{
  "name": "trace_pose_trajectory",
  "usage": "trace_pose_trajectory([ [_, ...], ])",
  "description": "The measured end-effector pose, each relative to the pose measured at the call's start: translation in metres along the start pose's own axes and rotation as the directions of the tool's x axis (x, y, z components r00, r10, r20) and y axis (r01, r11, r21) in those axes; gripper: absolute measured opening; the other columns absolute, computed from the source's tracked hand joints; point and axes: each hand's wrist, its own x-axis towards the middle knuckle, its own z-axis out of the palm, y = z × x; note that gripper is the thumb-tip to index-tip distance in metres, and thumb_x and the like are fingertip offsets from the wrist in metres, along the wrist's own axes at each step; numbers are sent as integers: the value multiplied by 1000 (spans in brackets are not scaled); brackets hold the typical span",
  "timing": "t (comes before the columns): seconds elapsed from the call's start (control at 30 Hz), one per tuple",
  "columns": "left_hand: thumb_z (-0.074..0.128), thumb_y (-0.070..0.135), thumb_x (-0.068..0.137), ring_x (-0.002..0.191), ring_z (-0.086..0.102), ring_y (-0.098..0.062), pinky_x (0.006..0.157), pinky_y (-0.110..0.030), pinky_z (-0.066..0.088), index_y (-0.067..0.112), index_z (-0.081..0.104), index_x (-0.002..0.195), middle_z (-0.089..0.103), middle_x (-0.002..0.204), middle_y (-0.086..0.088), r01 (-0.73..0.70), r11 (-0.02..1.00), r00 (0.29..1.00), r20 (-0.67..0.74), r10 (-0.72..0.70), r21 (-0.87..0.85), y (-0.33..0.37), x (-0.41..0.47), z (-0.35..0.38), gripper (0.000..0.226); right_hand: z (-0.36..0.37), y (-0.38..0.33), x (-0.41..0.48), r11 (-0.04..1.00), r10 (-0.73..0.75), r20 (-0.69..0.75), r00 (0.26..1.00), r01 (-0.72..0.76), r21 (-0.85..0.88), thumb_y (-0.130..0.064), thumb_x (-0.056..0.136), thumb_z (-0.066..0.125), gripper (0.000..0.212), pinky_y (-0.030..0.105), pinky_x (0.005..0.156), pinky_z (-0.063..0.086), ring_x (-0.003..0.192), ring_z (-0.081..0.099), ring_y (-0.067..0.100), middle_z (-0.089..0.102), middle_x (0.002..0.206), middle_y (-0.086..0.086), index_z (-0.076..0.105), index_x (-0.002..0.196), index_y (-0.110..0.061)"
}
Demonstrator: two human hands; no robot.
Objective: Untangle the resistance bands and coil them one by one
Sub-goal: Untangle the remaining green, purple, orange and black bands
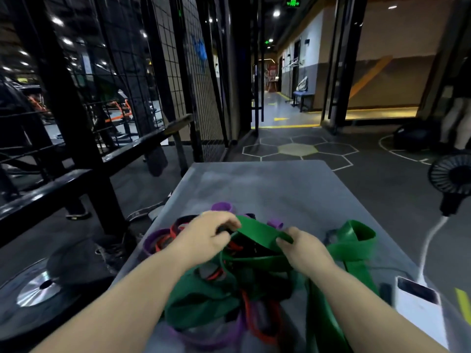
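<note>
A tangled heap of resistance bands lies on the near half of a grey table (pixel 267 179). A wide green band (pixel 257 229) loops over the top of the heap, and more of it trails off to the right (pixel 354 240). Purple bands (pixel 221 207), thin red bands (pixel 251 314) and black bands are knotted beneath it. My left hand (pixel 206 235) pinches a dark band at the green loop's left end. My right hand (pixel 300 247) grips the green loop's right end, thumb on top. Both hands hold the loop a little above the heap.
A white power bank (pixel 418 304) with a white cable lies at the table's right edge, below a small black fan (pixel 453 174). A black metal rack (pixel 76 138) and weight plates (pixel 40 286) stand on the left. A person's legs are far right.
</note>
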Motion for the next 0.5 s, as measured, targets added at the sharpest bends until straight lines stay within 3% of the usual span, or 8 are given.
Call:
trace_pose_trajectory([
  [0.03, 55, 14, 87, 103, 55, -3, 91, -7, 37, 23, 68, 112, 66, 111, 10, -39, 998, 999, 6, 39, 39, 10, 2, 6, 29, 1, -3, -2, 1000, -10, -11, 1000, 10, 10, -38, 99, 48, 34, 32, 86, 43, 115, 58, 31, 66, 121, 13, 54, 129, -22],
  [0.13, 53, 27, 95, 110, 55, -10, 95, -22, 39, 27, 67, 115, 66, 115, 11, -74, 982, 997, 24, 71, 171, 9, 11, 26, 24, 0, -9, -4, 996, -85, -52, 995, 84, -12, -34, 102, 41, 30, 36, 79, 47, 103, 60, 33, 68, 106, 11, 49, 127, -21],
  [0.2, 57, 28, 92, 114, 52, -15, 99, -27, 39, 28, 64, 118, 65, 117, 9, -63, 969, 998, 32, 57, 240, 4, 17, 34, 27, 1, -11, -4, 991, -126, -66, 990, 124, -41, -32, 103, 37, 25, 38, 69, 48, 90, 61, 33, 65, 88, 7, 48, 121, -19],
  [0.3, 66, 24, 82, 118, 47, -19, 101, -34, 38, 24, 60, 124, 61, 119, 4, -103, 931, 995, 46, 92, 351, 1, 21, 44, 42, 0, -13, 3, 993, -120, -72, 990, 119, -19, -30, 103, 35, 16, 37, 57, 36, 77, 55, 31, 53, 71, 1, 44, 108, -18],
  [0.4, 64, 17, 82, 124, 42, -18, 103, -34, 38, 21, 53, 131, 54, 130, 7, -111, 932, 994, 60, 96, 344, -4, 20, 53, 50, -8, -19, 12, 994, -106, -112, 988, 107, 2, -29, 104, 34, 14, 36, 51, 30, 63, 48, 25, 50, 69, 1, 42, 101, -17],
  [0.5, 63, 19, 85, 121, 49, -20, 98, -35, 43, 23, 49, 135, 49, 132, 6, -114, 957, 993, 3, 117, 268, -6, 20, 57, 52, -16, -22, 25, 996, -77, -118, 990, 81, 22, -27, 104, 34, 11, 37, 53, 32, 65, 47, 24, 49, 71, 2, 39, 99, -18],
])
